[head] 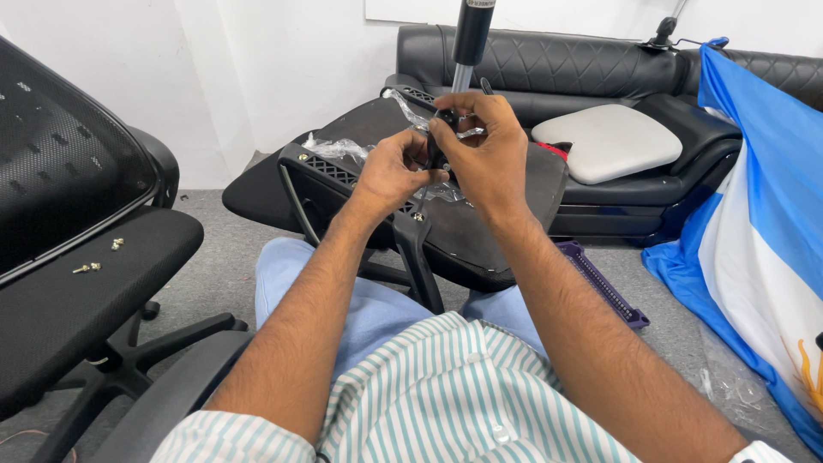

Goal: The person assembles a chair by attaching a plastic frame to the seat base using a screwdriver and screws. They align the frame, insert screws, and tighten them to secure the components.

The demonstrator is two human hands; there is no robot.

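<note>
Black part [439, 137], small and partly hidden, is pinched between both hands, left hand [390, 171] and right hand [489, 150] closed on it above the upturned chair seat [480, 236].

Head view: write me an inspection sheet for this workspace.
Surface: upturned black chair seat across the lap, gas cylinder standing up from it.
Job's things: small black part pinched between both hands; clear plastic wrap beside them.
Clutter: loose screws on the assembled chair; purple tray on the floor.
Fingers: left hand and right hand both closed on the part.
Cables: nothing seen.
Surroundings: black sofa, grey cushion, blue-and-white flag.
</note>
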